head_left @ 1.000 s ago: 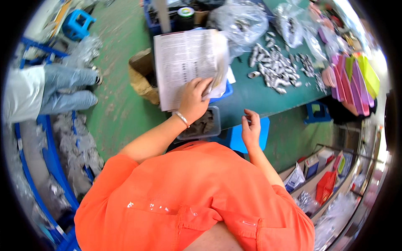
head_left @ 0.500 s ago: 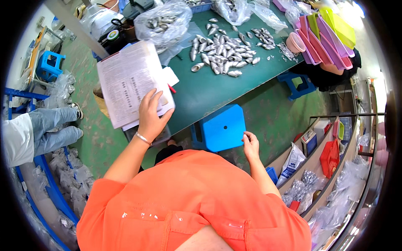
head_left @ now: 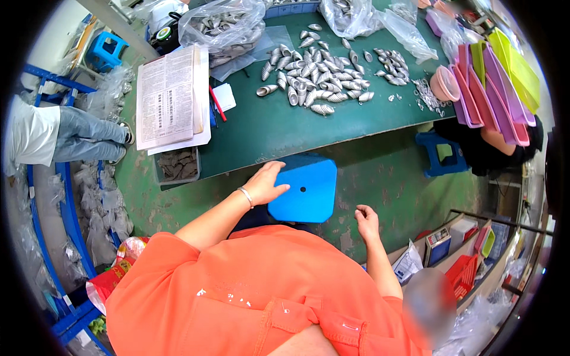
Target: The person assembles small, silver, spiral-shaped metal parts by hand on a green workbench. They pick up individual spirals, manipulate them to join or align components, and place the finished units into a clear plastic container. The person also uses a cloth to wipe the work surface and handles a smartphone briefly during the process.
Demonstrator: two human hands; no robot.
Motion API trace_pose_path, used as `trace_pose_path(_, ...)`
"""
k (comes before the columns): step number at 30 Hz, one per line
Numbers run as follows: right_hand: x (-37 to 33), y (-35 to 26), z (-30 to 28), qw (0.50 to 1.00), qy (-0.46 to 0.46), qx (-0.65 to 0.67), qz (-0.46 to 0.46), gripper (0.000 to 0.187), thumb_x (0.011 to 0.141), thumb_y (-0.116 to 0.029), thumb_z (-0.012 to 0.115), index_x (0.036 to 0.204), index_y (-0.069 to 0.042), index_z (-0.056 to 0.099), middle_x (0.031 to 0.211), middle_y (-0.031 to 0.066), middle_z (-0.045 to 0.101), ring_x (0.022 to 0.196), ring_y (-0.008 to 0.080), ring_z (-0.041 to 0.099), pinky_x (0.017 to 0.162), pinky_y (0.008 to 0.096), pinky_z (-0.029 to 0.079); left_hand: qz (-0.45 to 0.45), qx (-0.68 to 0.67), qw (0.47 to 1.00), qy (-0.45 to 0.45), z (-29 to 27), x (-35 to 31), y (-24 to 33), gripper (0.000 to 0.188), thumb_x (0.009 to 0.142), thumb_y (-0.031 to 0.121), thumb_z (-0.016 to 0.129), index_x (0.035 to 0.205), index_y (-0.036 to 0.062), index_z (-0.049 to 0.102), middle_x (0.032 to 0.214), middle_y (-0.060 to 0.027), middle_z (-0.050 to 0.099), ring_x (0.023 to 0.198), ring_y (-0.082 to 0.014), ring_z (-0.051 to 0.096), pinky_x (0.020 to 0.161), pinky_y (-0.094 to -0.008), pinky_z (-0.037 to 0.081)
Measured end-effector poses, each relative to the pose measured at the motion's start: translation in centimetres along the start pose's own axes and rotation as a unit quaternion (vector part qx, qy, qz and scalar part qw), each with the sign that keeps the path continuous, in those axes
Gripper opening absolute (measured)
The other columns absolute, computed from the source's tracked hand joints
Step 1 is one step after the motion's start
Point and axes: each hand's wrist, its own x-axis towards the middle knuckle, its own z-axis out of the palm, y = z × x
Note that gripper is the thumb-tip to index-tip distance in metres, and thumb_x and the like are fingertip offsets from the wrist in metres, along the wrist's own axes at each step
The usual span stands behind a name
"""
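Note:
My left hand [head_left: 265,185], with a bracelet at the wrist, hovers at the left edge of a blue stool [head_left: 309,204], just off the front edge of a green table [head_left: 255,139]. Its fingers are stretched out, the thumb apart, and nothing is in it. To the right of the stool, my right hand [head_left: 367,222] hangs above the floor, fingers loosely bent and holding nothing visible. Printed papers [head_left: 165,101] lie at the table's left end beside a red pen [head_left: 218,104] and a small white paper [head_left: 223,97]. Silvery ridged shell-shaped pieces [head_left: 320,74] are heaped mid-table.
A clear plastic bag of pieces [head_left: 222,29] rests behind the papers. Colourful plastic trays [head_left: 475,98] and a pink bowl [head_left: 444,84] are at the right, near another person [head_left: 507,139]. A clear box [head_left: 178,165] sits below the papers. Another person's legs [head_left: 92,133] show at left.
My left hand has left the papers and moved right and down to the stool's edge. My right hand has moved down and right, away from the stool. The view has shifted.

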Motion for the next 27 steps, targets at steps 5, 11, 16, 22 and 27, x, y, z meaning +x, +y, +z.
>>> trace_pose_path(5,3.6,-4.4,1.2,0.998,-0.030,0.031,-0.049,0.024,0.086,-0.008,0.061,0.108,0.002,0.062,0.087,0.0047,0.064,0.078,0.0121,0.059,0.071,0.0269,0.049,-0.037,0.011,0.995,-0.088,-3.2,1.2,0.3,0.056,0.083,0.026,0.066,0.127,-0.0028,0.048,0.126,-0.0224,0.052,0.117,-0.0336,0.051,0.098,-0.0386,0.042)
trace_pose_path(11,10.7,-8.1,1.5,0.994,0.052,0.068,-0.065,0.033,0.079,-0.013,0.065,0.108,0.002,0.063,0.095,0.0149,0.068,0.087,0.0213,0.065,0.080,0.0320,0.050,0.040,0.078,0.991,-0.104,-7.9,3.9,-0.6,0.049,0.084,0.030,0.064,0.122,-0.0002,0.053,0.120,-0.0216,0.057,0.114,-0.0350,0.053,0.097,-0.0393,0.042)
trace_pose_path(16,20.3,-14.2,-0.3,0.983,0.167,0.019,-0.075,0.039,0.078,-0.015,0.064,0.112,0.004,0.061,0.092,0.0125,0.067,0.083,0.0181,0.064,0.075,0.0304,0.050,0.008,0.027,0.996,-0.079,-10.4,4.9,-1.4,0.046,0.084,0.025,0.065,0.120,-0.0017,0.054,0.118,-0.0191,0.059,0.109,-0.0304,0.058,0.093,-0.0374,0.046)
trace_pose_path(22,30.6,-18.1,-0.5,0.979,0.196,-0.049,0.015,0.047,0.078,-0.033,0.068,0.112,-0.001,0.060,0.104,0.0181,0.063,0.100,0.0340,0.060,0.089,0.0396,0.048,-0.108,-0.069,0.990,-0.053,-8.4,5.9,-1.3,0.042,0.086,0.017,0.066,0.119,-0.0051,0.053,0.117,-0.0176,0.060,0.109,-0.0241,0.059,0.093,-0.0344,0.047)
trace_pose_path(27,30.2,-19.1,-0.6,0.988,0.145,-0.006,-0.055,0.035,0.074,-0.026,0.073,0.095,-0.004,0.058,0.097,0.0133,0.061,0.091,0.0306,0.060,0.081,0.0404,0.048,-0.154,-0.216,0.964,-0.026,-4.3,8.7,2.7,0.036,0.088,0.011,0.063,0.120,-0.0044,0.053,0.117,-0.0154,0.060,0.107,-0.0208,0.059,0.091,-0.0310,0.048)
